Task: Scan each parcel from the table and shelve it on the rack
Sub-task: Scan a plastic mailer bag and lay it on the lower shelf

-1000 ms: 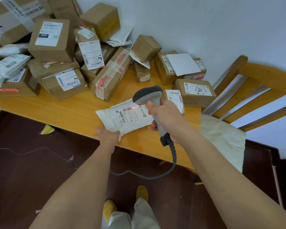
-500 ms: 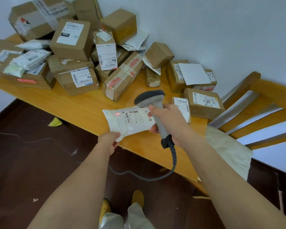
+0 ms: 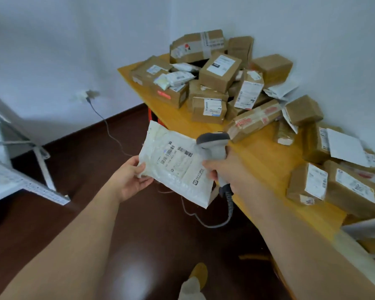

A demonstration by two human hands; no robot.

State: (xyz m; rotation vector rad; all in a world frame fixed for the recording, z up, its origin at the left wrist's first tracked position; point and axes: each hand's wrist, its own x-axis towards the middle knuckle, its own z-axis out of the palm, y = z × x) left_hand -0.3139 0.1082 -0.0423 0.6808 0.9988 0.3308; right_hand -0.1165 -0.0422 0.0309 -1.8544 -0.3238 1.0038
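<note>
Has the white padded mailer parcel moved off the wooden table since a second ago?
Yes. The white padded mailer parcel, pinched by the left hand, now hangs off the wooden table, past its near edge over the dark floor, towards the rack.

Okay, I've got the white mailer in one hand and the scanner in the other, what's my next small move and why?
Probably carry the white mailer leftward to the rack. Your left hand already holds it lifted clear of the table, label up, and your right hand grips the scanner right beside that label. The rack's shelf edge shows at far left, so shelving seems next.
</note>
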